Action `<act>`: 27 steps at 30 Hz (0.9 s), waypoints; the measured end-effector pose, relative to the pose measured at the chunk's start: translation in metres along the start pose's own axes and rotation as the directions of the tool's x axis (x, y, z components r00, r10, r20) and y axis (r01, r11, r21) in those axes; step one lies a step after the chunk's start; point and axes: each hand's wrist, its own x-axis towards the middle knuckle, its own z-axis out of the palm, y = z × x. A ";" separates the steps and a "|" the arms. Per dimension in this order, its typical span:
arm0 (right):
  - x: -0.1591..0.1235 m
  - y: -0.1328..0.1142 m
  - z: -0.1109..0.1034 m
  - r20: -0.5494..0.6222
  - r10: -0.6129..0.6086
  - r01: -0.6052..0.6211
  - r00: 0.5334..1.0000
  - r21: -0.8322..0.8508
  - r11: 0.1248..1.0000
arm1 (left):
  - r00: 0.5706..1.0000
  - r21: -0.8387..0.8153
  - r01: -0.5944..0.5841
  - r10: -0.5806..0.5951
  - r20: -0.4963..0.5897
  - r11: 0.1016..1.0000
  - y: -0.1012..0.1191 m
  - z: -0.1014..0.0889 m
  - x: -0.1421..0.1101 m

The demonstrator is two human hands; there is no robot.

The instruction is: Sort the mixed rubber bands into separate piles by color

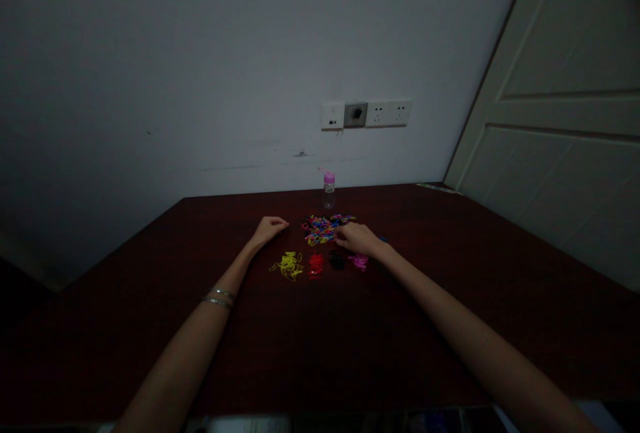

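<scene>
A mixed pile of small coloured rubber bands (319,229) lies on the dark red table. My right hand (356,237) reaches over the right edge of this pile, its fingers pinched together and pointing down into the bands. Whatever is between those fingertips is too small to make out. My left hand (271,227) rests on the table left of the pile, fingers curled together, with nothing visible in it. Closer to me lie separate heaps of yellow bands (289,265), red bands (316,263), black bands (337,259) and pink bands (359,261), the last just below my right wrist.
Behind the pile stands a clear bottle (329,198) with a pink cap. A bit of blue (383,239) shows beside my right wrist. The wall at the back carries a row of sockets (388,113). On the right is a pale panelled door (560,153).
</scene>
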 end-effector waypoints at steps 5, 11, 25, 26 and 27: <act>0.000 0.002 -0.003 -0.047 -0.026 0.028 0.999 0.041 0.999 | 1.000 0.005 -0.016 0.016 0.016 1.000 -0.005 0.000 0.003; 0.001 0.007 -0.011 -0.114 -0.006 0.027 0.994 0.186 0.982 | 0.999 0.007 -0.023 0.023 0.027 1.000 -0.011 0.001 0.005; -0.006 0.019 -0.058 -0.520 0.108 0.154 0.847 0.435 0.887 | 0.996 0.079 -0.087 0.085 0.032 0.993 -0.007 0.001 0.005; -0.008 0.018 -0.063 -0.539 0.115 0.162 0.834 0.440 0.883 | 0.996 0.080 -0.088 0.085 0.034 0.993 -0.008 0.002 0.006; -0.009 0.017 -0.067 -0.553 0.121 0.168 0.825 0.444 0.880 | 0.996 0.081 -0.086 0.084 0.037 0.993 -0.008 0.002 0.007</act>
